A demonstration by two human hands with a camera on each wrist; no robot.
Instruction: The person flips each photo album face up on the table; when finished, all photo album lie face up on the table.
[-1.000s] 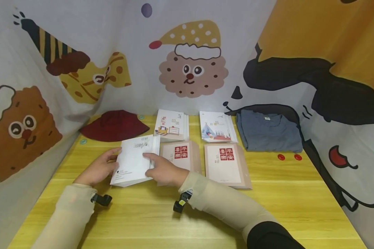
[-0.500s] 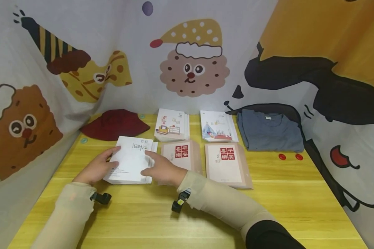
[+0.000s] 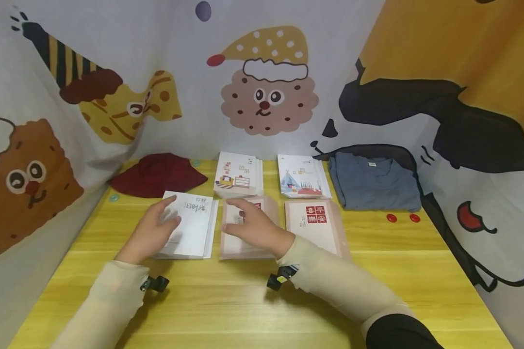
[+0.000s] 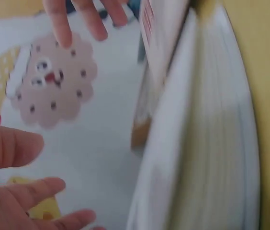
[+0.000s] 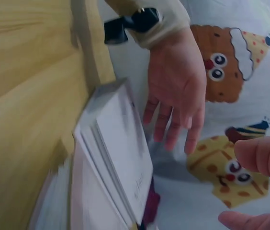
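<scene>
A stack of white books [image 3: 189, 232] with handwriting-style black characters on the top cover lies at the left of the row. My left hand [image 3: 150, 235] hovers over its left side, fingers spread and apart from the cover. In the right wrist view the left hand [image 5: 178, 86] shows straight fingers beside the white stack. My right hand [image 3: 257, 228] is raised over the left beige book stack [image 3: 244, 249], its thumb and fingers parted around nothing. Another beige book stack [image 3: 310, 230] with red square characters lies to its right, partly behind the right forearm.
Behind lie two stacks of illustrated white books, one left [image 3: 237, 174] and one right [image 3: 302, 177]. A dark red hat [image 3: 157, 174] lies at the back left, a folded blue-grey shirt [image 3: 375, 182] at the back right. A printed curtain [image 3: 166, 29] borders the yellow wooden table [image 3: 227, 305].
The white book was lowered and squared onto the stack at the left. Both hands have let go of it; the right hand has moved up and right, the left slightly right.
</scene>
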